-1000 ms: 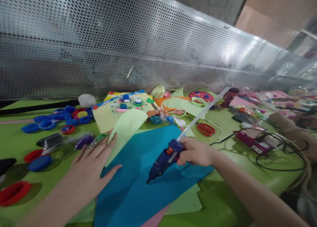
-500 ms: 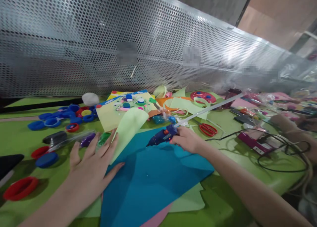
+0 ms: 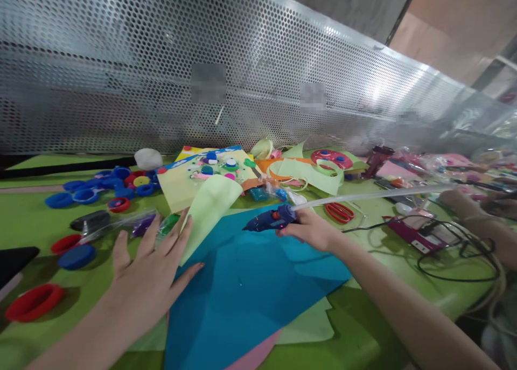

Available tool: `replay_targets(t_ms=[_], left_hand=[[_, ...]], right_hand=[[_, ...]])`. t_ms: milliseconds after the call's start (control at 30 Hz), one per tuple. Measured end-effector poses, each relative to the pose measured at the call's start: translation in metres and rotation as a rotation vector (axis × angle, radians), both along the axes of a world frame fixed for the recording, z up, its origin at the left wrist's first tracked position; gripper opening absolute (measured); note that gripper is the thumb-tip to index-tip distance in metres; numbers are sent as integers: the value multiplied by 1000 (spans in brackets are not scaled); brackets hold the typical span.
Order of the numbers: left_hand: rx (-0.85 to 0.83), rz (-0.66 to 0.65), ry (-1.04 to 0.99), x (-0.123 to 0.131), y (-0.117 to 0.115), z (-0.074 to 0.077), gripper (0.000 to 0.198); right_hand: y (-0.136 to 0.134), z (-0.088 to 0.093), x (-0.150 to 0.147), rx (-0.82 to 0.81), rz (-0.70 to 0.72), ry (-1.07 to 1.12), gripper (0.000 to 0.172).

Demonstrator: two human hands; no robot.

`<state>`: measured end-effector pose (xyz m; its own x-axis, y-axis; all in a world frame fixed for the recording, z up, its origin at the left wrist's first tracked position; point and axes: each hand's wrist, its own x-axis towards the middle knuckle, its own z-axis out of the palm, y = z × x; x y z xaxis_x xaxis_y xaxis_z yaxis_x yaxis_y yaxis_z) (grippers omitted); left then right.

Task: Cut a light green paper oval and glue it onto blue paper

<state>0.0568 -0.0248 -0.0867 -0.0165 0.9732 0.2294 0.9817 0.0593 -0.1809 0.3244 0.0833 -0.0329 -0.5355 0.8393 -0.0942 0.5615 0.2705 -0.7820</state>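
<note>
My right hand [image 3: 309,230] grips a dark blue glue gun [image 3: 269,219] above the blue sheet [image 3: 242,300]. A long, clear glue stick [image 3: 363,196] sticks out of the gun's back, and its nozzle points left. Spread fingers of my left hand [image 3: 155,257] rest at the left edge of the blue sheet and touch a curled pale green sheet [image 3: 212,211]. Beneath the blue sheet lie more pale green paper [image 3: 311,327] and a pink piece [image 3: 258,354]. A tiny shiny spot shows on the blue surface.
Red scissors [image 3: 339,212] and a magenta power strip [image 3: 416,235] with black cords lie to the right. Blue caps [image 3: 85,196] and red caps [image 3: 34,301] are on the left. A decorated card [image 3: 218,168] stands near the perforated metal panel [image 3: 250,79]. Another person's arm [image 3: 480,219] is at far right.
The glue gun has tipped so that its glue stick, formerly slanting upward, now lies closer to level. My right hand has shifted slightly right; my left hand stays in place.
</note>
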Motion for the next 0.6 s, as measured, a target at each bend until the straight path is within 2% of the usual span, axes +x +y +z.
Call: replay_targets(t_ms=[100,300,600], left_hand=[[44,1,2,3,0,0,68],[21,9,-41,4,1,0,69],[2,38,-80,1,0,-1,69]], right_hand=[[4,-4,-7,43,-20,-48,10],[10,-5,-11,159,-68,-126,17],[5,2,-5,317,-158,-290,27]])
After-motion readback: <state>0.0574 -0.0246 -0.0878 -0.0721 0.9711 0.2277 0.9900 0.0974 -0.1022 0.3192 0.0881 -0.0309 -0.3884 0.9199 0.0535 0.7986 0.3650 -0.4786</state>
